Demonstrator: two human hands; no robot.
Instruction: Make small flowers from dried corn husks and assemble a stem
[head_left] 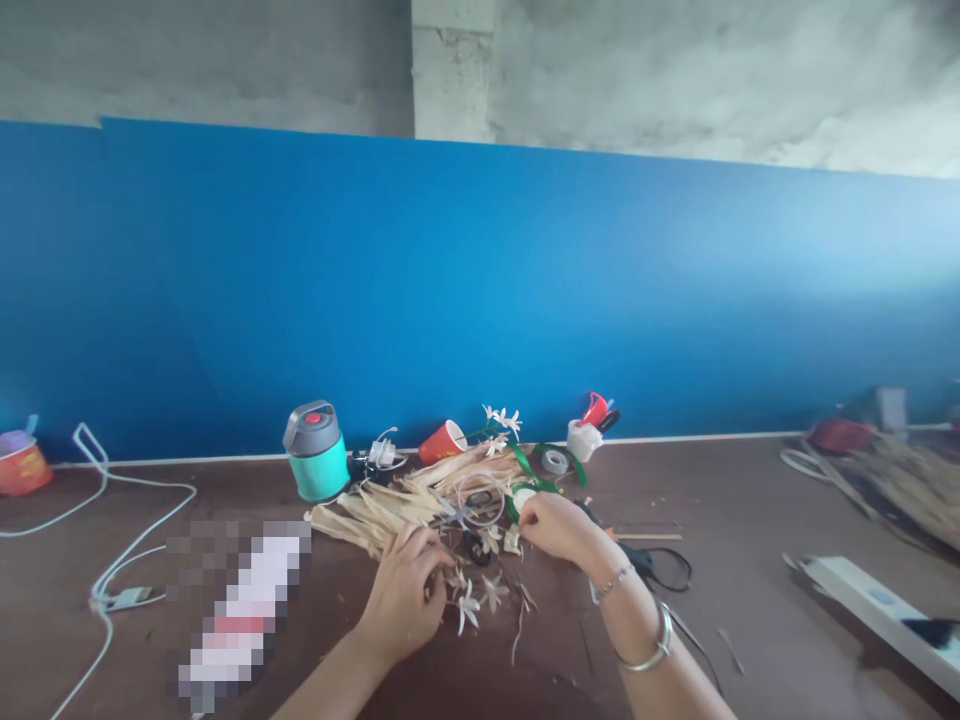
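Note:
My left hand (405,598) is curled closed above the brown table, with white artificial flowers (466,607) right at its fingertips; their stems seem to run into its grip. My right hand (561,527) is closed in a pinch beside a roll of green tape (523,498); what it pinches is too small to make out. Beyond both hands lies a heap of pale dried husk strips (375,512). Scissors (472,540) rest partly hidden between the hands. A tipped red paper cup (442,442) holds a green stem with white flowers (502,420).
A teal container with a grey lid (319,460) stands at the back left. White cables (112,500) trail across the left side. A white cup with tools (585,440) and a grey tape roll (555,461) sit by the blue partition (525,290). A long white box (877,610) lies right.

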